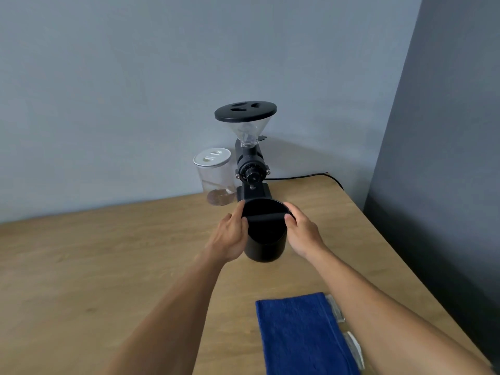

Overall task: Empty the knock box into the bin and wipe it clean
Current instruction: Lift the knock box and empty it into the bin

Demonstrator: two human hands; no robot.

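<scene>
A black round knock box [266,246] with a padded bar across its mouth stands upright on the wooden table [108,266], just in front of a coffee grinder. My left hand [232,236] grips its left side near the rim. My right hand [303,234] grips its right side, fingers curled over the rim by the bar's end. Its inside is dark, and I cannot tell what it contains. A folded blue cloth [300,334] lies on the table near me, under my right forearm. No bin is in view.
A black coffee grinder [250,163] with a clear hopper stands against the wall, its cable [311,175] running right. A clear jar with a white lid [215,180] sits left of it. The table's right edge [392,247] slants beside a dark wall. Clear packets [351,345] lie beside the cloth.
</scene>
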